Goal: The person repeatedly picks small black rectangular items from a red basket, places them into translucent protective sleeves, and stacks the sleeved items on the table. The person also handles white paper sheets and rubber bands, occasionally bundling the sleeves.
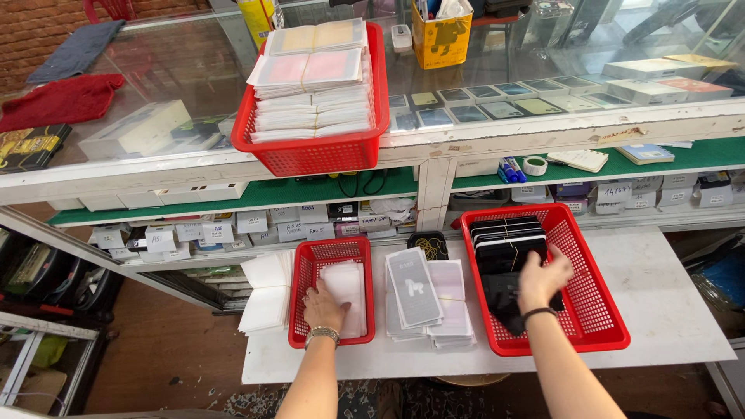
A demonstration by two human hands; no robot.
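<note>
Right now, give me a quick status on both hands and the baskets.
Left hand flat on white sleeves in small red basket. Right hand on black packets in large red basket. Loose stacks lie between.

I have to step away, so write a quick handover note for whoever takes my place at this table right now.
Left hand: flat on the white sleeves in the small red basket.
Right hand: reaching into the large red basket, on the dark flat packs; grip cannot be told.
Between the baskets: a pile of pale sleeves.
Left of the small basket: loose white sheets.
On the glass counter: a full red basket.
Both table baskets are part filled.
</note>
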